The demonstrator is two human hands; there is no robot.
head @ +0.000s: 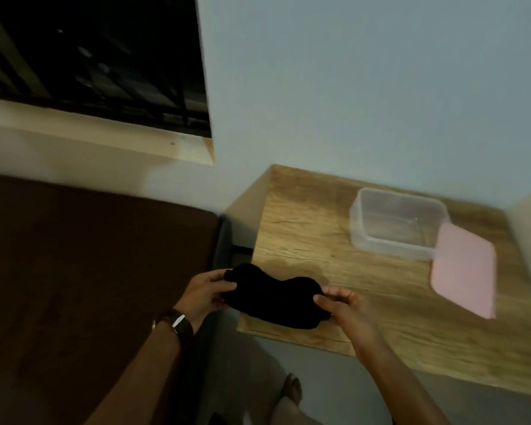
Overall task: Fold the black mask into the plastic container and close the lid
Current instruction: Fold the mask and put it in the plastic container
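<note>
The black mask is stretched flat over the near left corner of the wooden table. My left hand pinches its left end, a watch on that wrist. My right hand pinches its right end. The clear plastic container stands open and empty at the back right of the table. Its pink lid lies flat beside it, to the right and nearer to me, with one corner touching the container.
A brown bed surface fills the left side, below a dark window with a wooden sill. A pale wall backs the table. My foot shows on the floor below the table edge.
</note>
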